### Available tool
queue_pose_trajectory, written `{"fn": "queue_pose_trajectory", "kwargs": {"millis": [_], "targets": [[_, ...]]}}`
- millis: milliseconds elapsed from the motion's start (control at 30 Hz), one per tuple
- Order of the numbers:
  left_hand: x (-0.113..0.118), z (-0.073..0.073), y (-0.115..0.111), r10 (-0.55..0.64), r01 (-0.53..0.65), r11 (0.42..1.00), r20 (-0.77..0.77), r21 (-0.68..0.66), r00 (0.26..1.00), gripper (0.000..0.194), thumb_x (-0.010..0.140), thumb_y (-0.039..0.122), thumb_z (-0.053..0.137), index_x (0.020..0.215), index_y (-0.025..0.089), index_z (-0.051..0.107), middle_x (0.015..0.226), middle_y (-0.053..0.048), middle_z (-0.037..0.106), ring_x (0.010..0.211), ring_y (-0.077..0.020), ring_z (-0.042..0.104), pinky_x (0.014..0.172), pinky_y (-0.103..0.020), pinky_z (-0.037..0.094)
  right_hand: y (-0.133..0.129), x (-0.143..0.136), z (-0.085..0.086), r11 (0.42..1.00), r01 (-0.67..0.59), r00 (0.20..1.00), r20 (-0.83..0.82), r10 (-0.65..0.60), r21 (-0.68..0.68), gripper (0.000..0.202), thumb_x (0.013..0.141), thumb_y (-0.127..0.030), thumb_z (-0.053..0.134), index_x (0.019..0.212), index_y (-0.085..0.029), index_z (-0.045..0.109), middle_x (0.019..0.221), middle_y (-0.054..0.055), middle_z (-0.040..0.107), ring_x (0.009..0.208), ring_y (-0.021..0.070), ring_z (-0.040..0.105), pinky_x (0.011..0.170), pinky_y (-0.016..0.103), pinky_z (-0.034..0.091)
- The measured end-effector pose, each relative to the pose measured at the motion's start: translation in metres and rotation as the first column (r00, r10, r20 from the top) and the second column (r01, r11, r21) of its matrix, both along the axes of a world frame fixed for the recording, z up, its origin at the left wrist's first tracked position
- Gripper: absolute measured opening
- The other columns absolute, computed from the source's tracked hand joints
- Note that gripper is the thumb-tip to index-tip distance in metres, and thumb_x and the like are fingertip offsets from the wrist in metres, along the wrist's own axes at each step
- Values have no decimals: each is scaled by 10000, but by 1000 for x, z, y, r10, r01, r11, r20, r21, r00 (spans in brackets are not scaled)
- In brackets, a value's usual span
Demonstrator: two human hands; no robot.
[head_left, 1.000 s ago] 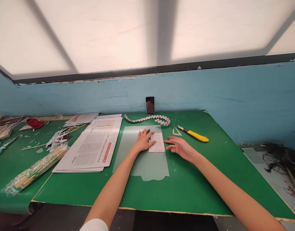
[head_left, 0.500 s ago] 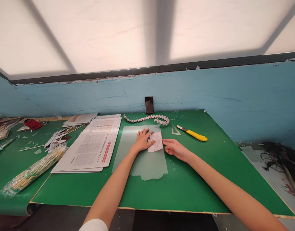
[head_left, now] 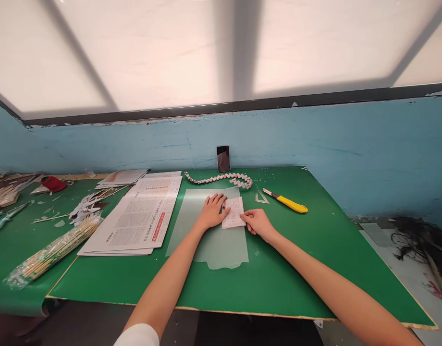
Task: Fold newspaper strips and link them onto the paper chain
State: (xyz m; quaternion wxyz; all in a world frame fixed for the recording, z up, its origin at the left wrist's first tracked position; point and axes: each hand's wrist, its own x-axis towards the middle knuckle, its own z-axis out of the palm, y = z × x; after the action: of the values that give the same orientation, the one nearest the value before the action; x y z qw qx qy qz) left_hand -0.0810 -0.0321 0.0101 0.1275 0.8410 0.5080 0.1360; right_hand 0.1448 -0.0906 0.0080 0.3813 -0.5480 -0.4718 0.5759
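A small folded piece of printed paper (head_left: 234, 213) lies on a translucent sheet (head_left: 221, 247) on the green table. My left hand (head_left: 212, 210) rests flat with fingers spread at the paper's left edge, its thumb touching the paper. At the lower right edge, my right hand (head_left: 259, 223) pinches the paper between thumb and fingers. Behind them lies a folded zigzag paper strip (head_left: 221, 178). A clear set square (head_left: 261, 195) and a yellow utility knife (head_left: 292, 203) with its blade out are to the right.
Newspapers (head_left: 141, 216) are stacked on the left, beside wrapped bamboo sticks (head_left: 57, 250), paper scraps (head_left: 86, 206), a red object (head_left: 53, 183) and light-blue scissors (head_left: 5, 220). A phone (head_left: 223, 158) leans against the blue wall. The table's front edge (head_left: 192, 309) runs below my forearms.
My right hand has moved slightly left and its fingers have closed on the paper's edge. My left thumb has shifted a little, and the left hand stays spread. The view has shifted slightly.
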Motion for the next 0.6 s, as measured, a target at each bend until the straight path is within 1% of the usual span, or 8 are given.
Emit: {"fn": "queue_pose_trajectory", "kwargs": {"millis": [100,200,300,367,500,600], "targets": [[1,0,-1,6,-6,1000,-9,1,1000,637,1018,627,253,1541,297,402,1656,-45,340,1565,-268,203,1280,-518,83,0,6,0,1000,24,1000,-8,-24,-19,292,762,-412,756,846,-142,683,406,-48,531,296,83,335,312,210,248],[1,-1,-1,8,-8,1000,-13,9,1000,625,1019,623,251,1538,312,408,1654,-36,345,1564,-261,208,1283,-504,79,0,16,3,999,45,999,26,-45,-26,273,752,-390,766,826,-140,683,412,-43,532,308,81,343,319,208,256],[1,-2,-1,14,-14,1000,-16,10,1000,615,1022,610,256,1541,315,402,1651,-33,351,1563,-261,211,1283,-503,88,1,30,8,996,85,994,64,-84,-16,303,737,-412,776,833,-137,692,417,-31,541,314,85,356,326,211,265],[1,-1,-1,10,-10,1000,-14,8,1000,606,1025,595,259,1543,314,399,1652,-33,348,1563,-264,211,1282,-510,93,1,41,11,993,114,991,66,-116,34,355,729,-464,780,839,-137,698,417,-22,543,313,92,360,327,219,260],[1,0,-2,12,-12,1000,-12,7,1000,583,1037,552,258,1540,298,406,1648,-38,355,1562,-267,215,1283,-519,92,3,54,15,968,187,982,3,-190,167,490,728,-595,777,889,-139,702,403,-29,512,313,100,343,327,235,221],[2,1,-3,16,-16,1000,-13,5,1000,559,1038,528,284,1525,294,425,1646,-41,360,1563,-269,213,1284,-522,89,1,53,18,917,291,956,-48,-289,272,517,736,-634,779,888,-147,694,476,-14,550,355,105,381,357,246,254]]}}
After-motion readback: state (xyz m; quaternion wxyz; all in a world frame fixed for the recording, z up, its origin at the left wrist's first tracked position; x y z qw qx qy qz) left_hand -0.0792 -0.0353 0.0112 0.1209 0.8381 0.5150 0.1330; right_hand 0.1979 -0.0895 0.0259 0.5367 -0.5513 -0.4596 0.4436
